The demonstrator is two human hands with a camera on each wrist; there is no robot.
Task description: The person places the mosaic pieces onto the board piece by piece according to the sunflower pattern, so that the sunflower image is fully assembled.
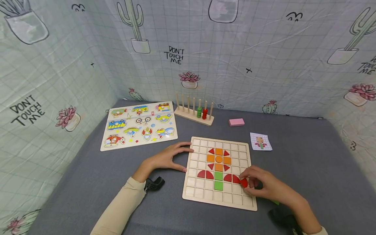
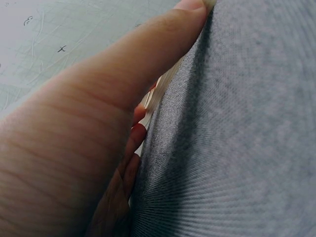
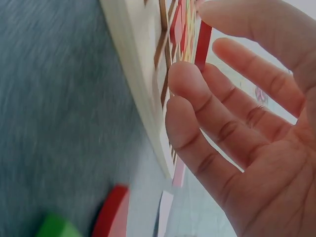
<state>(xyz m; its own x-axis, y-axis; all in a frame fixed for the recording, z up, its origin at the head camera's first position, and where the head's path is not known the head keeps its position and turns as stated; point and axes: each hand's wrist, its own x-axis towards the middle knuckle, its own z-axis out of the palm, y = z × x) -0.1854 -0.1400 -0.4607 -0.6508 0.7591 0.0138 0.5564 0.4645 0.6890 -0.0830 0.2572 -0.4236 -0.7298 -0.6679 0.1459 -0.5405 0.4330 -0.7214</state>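
Note:
A wooden grid board (image 1: pixel 190 192) lies on the grey cloth with orange squares, an orange circle (image 1: pixel 218 159), red triangles, red quarter-round pieces and green squares (image 1: pixel 218 185) in its cells. My right hand (image 1: pixel 265 184) is over the board's right edge, pinching a red piece (image 3: pixel 203 45) between thumb and fingertips; its full outline is partly covered. At the opposite edge my left hand (image 1: pixel 167 158) has its fingers spread, the thumb and fingertips touching the board's left side. In the left wrist view the thumb (image 2: pixel 143 54) reaches to the board's edge.
Behind the board are a vehicle puzzle (image 1: pixel 138 132), a peg stand (image 1: pixel 191 116) with green and red beads, and a pink block (image 1: pixel 236 122). A pattern card (image 1: pixel 261 142) lies to the right. Loose red (image 3: pixel 112 212) and green (image 3: pixel 57 227) pieces lie beside the board near my right hand.

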